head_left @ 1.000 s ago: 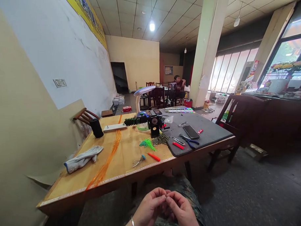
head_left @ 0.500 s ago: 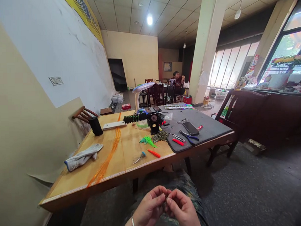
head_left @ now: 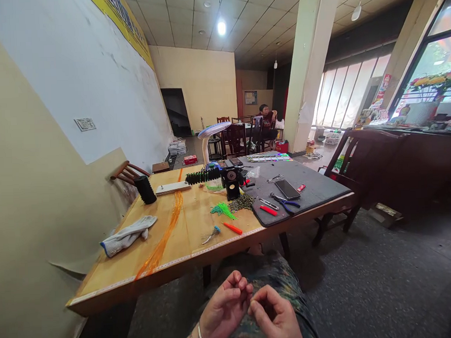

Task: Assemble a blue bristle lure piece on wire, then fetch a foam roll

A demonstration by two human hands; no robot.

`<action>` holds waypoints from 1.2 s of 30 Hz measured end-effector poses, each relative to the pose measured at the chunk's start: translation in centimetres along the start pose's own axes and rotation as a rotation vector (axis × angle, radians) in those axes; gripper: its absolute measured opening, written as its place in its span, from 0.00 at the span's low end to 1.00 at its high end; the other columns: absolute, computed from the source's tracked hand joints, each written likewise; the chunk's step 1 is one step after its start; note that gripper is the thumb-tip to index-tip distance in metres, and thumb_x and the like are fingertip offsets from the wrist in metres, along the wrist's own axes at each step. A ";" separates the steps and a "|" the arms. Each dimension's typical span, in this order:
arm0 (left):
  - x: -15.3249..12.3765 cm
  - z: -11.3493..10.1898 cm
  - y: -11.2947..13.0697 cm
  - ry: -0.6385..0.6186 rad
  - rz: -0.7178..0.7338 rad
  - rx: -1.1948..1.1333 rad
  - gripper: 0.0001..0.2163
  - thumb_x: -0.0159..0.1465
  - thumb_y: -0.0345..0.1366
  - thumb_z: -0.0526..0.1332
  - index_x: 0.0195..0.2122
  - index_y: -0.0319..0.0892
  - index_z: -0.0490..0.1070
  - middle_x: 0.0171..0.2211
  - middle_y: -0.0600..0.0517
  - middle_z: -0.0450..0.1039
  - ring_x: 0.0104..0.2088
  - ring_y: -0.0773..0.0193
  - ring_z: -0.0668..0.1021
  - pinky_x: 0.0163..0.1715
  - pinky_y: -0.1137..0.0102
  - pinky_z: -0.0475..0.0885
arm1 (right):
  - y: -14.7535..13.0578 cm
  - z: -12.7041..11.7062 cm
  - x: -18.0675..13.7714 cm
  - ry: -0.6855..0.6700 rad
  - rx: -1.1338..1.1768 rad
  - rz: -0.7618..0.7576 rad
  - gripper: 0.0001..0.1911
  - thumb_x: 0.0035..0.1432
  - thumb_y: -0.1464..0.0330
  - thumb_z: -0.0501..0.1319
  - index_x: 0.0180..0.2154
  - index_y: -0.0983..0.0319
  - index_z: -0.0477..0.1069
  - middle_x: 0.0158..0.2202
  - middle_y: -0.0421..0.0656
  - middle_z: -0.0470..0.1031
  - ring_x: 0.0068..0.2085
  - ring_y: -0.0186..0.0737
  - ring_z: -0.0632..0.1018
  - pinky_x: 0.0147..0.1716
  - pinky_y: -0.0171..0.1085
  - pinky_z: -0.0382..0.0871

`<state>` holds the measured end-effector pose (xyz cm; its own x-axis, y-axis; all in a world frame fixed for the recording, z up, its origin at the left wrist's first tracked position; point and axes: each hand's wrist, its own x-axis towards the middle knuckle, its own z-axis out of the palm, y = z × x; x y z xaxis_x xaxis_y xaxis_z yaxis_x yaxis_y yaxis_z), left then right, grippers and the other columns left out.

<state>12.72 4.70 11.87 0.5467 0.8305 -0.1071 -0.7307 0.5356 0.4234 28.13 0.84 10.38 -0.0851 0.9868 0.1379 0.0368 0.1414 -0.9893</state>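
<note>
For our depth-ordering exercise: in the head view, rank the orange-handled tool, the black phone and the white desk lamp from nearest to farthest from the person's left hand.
From the left hand:
1. Orange-handled tool, near the table's front edge.
2. Black phone, on the dark mat, right.
3. White desk lamp, at the table's far end.

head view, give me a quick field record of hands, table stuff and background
left hand: fingertips pinched, over lap, item too small to tell
right hand: fingertips meeting the left's
table: glove, orange strands, green strands, red tool, lamp
mat: phone, pliers
background: seated person
</note>
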 end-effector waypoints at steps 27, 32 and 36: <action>-0.2 1.3 -1.1 0.166 0.452 0.501 0.17 0.46 0.34 0.76 0.27 0.43 0.66 0.26 0.57 0.67 0.29 0.68 0.71 0.50 0.62 0.69 | 1.1 2.1 0.4 0.135 -0.004 -0.104 0.25 0.59 0.47 0.57 0.27 0.62 0.69 0.25 0.42 0.69 0.26 0.35 0.68 0.27 0.32 0.62; -0.4 1.2 -1.2 0.143 0.474 0.537 0.15 0.49 0.35 0.75 0.27 0.43 0.68 0.26 0.57 0.68 0.30 0.68 0.71 0.52 0.62 0.68 | 1.3 2.2 0.4 0.118 0.032 -0.064 0.25 0.59 0.46 0.57 0.28 0.62 0.68 0.25 0.42 0.69 0.25 0.34 0.68 0.24 0.31 0.62; -0.5 1.9 -1.4 0.189 0.526 0.536 0.15 0.49 0.36 0.76 0.27 0.43 0.67 0.26 0.57 0.67 0.30 0.67 0.71 0.51 0.62 0.69 | 1.3 2.2 0.3 0.136 0.023 -0.081 0.25 0.59 0.46 0.57 0.28 0.62 0.69 0.25 0.42 0.69 0.25 0.34 0.68 0.24 0.31 0.62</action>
<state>14.28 3.24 13.04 0.0681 0.9929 0.0977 -0.5508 -0.0443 0.8335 25.97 1.19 9.03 0.0491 0.9740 0.2212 0.0127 0.2208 -0.9752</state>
